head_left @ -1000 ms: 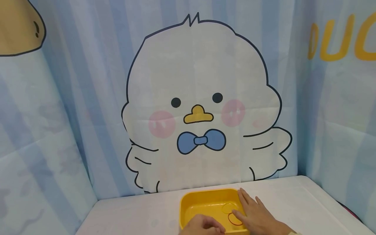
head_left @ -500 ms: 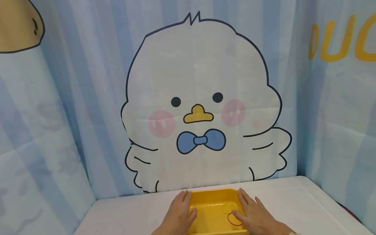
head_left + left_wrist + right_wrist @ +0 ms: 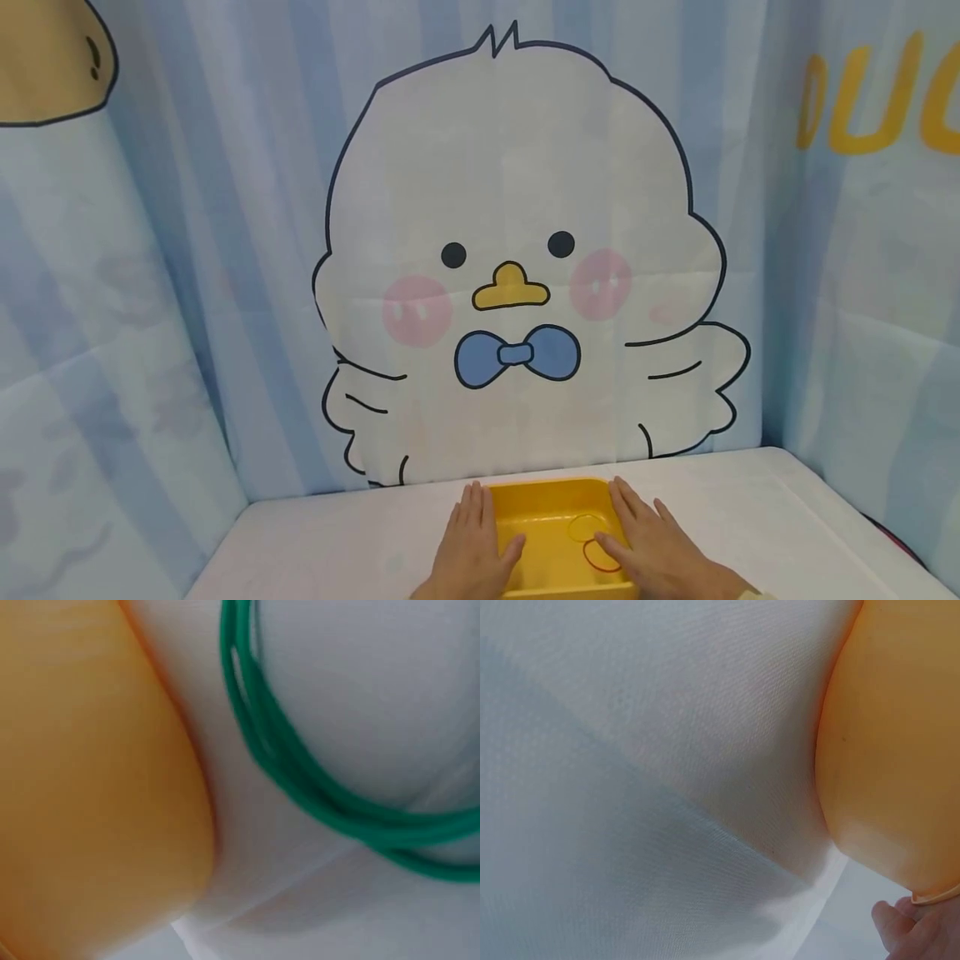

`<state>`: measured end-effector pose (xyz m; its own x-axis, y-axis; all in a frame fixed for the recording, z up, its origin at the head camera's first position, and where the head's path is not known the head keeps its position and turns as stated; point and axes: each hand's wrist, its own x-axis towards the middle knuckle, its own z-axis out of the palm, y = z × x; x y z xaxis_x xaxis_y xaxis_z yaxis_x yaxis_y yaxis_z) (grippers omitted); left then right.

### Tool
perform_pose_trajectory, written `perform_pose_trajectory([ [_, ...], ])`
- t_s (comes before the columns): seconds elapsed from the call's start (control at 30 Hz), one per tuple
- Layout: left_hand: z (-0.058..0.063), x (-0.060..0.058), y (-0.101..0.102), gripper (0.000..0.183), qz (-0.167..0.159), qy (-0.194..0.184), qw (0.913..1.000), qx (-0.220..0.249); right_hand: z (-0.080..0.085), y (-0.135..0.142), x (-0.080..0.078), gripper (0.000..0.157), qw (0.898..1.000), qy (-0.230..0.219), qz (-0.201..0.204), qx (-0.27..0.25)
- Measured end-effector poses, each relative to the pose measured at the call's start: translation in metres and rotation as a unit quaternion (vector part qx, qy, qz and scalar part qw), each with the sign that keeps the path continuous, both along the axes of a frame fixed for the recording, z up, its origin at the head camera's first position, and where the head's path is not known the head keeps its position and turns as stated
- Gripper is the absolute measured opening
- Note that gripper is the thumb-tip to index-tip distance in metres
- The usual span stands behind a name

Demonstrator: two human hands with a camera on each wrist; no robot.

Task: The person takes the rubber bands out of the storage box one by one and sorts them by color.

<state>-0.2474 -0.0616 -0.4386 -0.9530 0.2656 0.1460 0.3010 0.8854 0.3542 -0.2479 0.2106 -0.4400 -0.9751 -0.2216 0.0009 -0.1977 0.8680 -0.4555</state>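
A shallow yellow plastic tray (image 3: 555, 590) sits on the table between my hands in the head view. Inside it, toward the right, lie a thin yellow ring (image 3: 585, 517) and a thin red ring (image 3: 587, 557), both like rubber bands. My left hand (image 3: 471, 550) rests along the tray's left rim, fingers straight and thumb over the inside. On the opposite rim rests my right hand (image 3: 656, 542), its fingers straight too and its thumb tip near the rings. The tray's outer wall (image 3: 97, 772) fills the left of the left wrist view; fingertips (image 3: 911, 930) show by its rim in the right wrist view.
Green cord-like loops (image 3: 300, 787), blurred, appear beside the tray in the left wrist view. A white cloth covers the table (image 3: 337, 550). Behind it hangs a pale blue curtain (image 3: 262, 250) with a duck print; more curtain stands at both sides.
My left hand has gone from the tray's near edge, where its fingers were curled, to the left rim and straightened. My right hand stays on the right rim. The rings lie where they were.
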Motion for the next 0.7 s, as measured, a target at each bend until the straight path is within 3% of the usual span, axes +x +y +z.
perform_pose_trajectory([
  [0.17, -0.0041, 0.0027, 0.0008, 0.083, 0.009, 0.034, 0.9994, 0.007, -0.0004, 0.0002, 0.0002, 0.089, 1.0, 0.001, -0.005, 0.002],
  [0.5, -0.0021, 0.0011, 0.0014, 0.086, 0.013, 0.005, 0.9999, -0.005, 0.0035, -0.003, -0.0006, 0.087, 1.0, 0.016, -0.006, 0.013],
  [0.7, -0.0013, 0.0028, 0.0007, 0.087, 0.015, 0.008, 0.9998, -0.007, 0.0029, -0.0036, 0.001, 0.085, 0.999, 0.035, 0.0, 0.018],
])
